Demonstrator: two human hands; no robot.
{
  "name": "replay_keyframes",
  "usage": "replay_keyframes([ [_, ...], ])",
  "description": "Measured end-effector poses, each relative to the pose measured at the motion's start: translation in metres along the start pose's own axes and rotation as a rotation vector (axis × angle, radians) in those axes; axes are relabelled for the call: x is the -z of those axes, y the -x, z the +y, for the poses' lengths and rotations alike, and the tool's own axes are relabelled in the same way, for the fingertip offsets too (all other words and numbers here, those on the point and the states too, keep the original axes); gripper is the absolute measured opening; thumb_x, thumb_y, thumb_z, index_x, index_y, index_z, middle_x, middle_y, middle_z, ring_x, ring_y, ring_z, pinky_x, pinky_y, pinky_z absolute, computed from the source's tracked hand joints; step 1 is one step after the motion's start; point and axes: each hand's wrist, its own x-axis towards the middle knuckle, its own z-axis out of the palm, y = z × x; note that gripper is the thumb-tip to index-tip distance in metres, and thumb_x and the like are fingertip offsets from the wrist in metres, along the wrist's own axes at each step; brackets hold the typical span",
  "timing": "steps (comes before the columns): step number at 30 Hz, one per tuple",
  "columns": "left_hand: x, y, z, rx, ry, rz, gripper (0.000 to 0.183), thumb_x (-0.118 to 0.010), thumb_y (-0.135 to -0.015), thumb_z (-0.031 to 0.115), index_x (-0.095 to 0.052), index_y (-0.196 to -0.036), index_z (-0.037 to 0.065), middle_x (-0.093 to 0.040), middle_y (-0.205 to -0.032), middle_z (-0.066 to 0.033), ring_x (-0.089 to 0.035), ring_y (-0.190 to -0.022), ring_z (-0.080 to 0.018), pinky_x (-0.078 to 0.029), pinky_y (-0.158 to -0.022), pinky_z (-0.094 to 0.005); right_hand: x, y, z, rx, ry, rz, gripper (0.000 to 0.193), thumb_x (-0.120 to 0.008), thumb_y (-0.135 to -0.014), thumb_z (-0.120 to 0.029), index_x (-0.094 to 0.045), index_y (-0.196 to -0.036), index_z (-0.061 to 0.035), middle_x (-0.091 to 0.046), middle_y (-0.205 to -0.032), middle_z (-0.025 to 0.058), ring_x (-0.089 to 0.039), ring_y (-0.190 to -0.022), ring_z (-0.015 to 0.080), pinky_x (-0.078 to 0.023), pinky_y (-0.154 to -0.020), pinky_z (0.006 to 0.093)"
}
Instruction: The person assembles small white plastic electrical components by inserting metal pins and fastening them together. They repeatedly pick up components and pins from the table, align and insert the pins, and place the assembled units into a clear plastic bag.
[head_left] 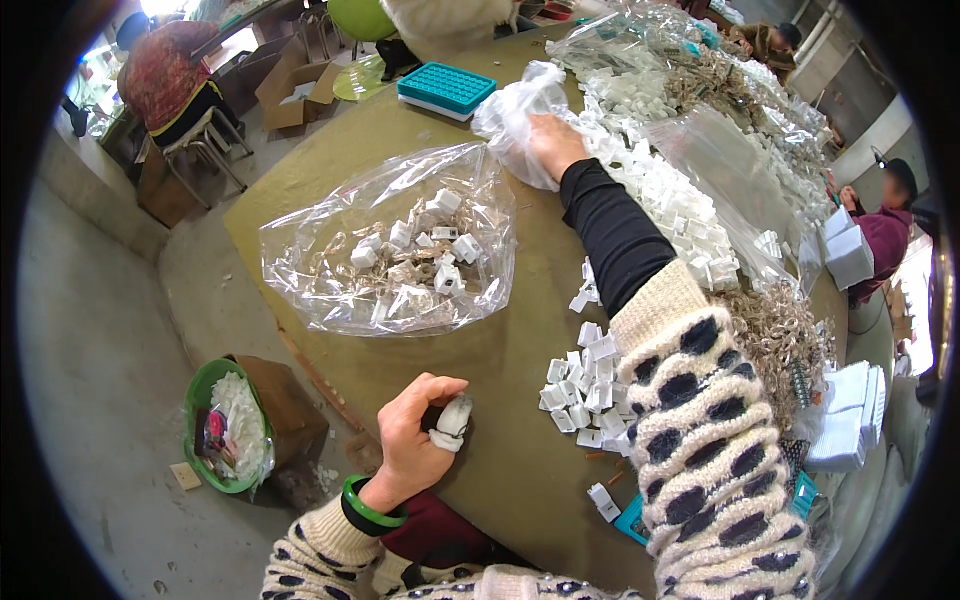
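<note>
The right hand (555, 148) grasped a crumpled translucent bag (518, 108) on the far part of the table (545, 270), between a teal tray (448, 88) at left and heaped white plastic parts (690, 220) at right; a firm pinch on gathered film, clear of those parts, seemed advisable. The left hand (412, 432) was curled, near; whether it held anything could not be told.

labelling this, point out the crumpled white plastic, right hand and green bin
Crumpled white plastic (512, 115): head view, left side
Right hand (556, 146): head view, back
Green bin (191, 428): head view, left rim
</note>
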Motion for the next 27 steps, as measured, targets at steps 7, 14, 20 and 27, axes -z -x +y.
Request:
replay_keyframes([
  [7, -0.003, -0.004, 0.005, -0.023, -0.007, 0.039, 0.030, -0.068, -0.069, -0.013, -0.066, -0.096, -0.001, -0.062, -0.076, -0.0098, -0.061, -0.065, -0.0214, -0.048, -0.060, -0.0280, 0.050, -0.004, -0.010, -0.151, -0.237, -0.469, 0.021, -0.060, -0.078, -0.020, -0.070, -0.081, -0.0026, -0.071, -0.090, 0.0208, -0.069, -0.089, 0.0352, -0.054, -0.081, 0.0441],
  [14, -0.002, -0.004, 0.006, -0.053, -0.035, 0.007, 0.018, -0.064, -0.080, -0.015, -0.064, -0.096, -0.005, -0.060, -0.077, -0.0065, -0.062, -0.068, -0.0129, -0.051, -0.061, -0.0236, 0.074, 0.003, -0.045, 0.170, -0.093, -0.156, 0.035, -0.057, -0.086, -0.035, -0.072, -0.096, -0.0050, -0.069, -0.092, 0.0216, -0.066, -0.095, 0.0423, -0.052, -0.085, 0.0524],
  [20, -0.001, -0.003, 0.003, -0.100, -0.065, 0.041, 0.019, -0.063, -0.080, -0.015, -0.063, -0.096, -0.005, -0.060, -0.077, -0.0067, -0.062, -0.067, -0.0131, -0.051, -0.061, -0.0237, 0.025, 0.004, -0.053, -0.070, 0.228, -0.473, 0.046, -0.050, -0.095, -0.043, -0.055, -0.131, -0.0149, -0.043, -0.144, 0.0124, -0.049, -0.125, 0.0373, -0.038, -0.092, 0.0663],
  [27, -0.002, -0.003, 0.001, -0.126, -0.058, 0.037, 0.019, -0.061, -0.080, -0.016, -0.063, -0.096, -0.005, -0.060, -0.077, -0.0075, -0.061, -0.067, -0.0137, -0.049, -0.060, -0.0239, 0.022, -0.021, -0.010, 0.310, 0.017, -0.413, 0.023, -0.056, -0.081, -0.016, -0.070, -0.097, -0.0080, -0.070, -0.100, 0.0155, -0.064, -0.102, 0.0335, -0.049, -0.092, 0.0443],
])
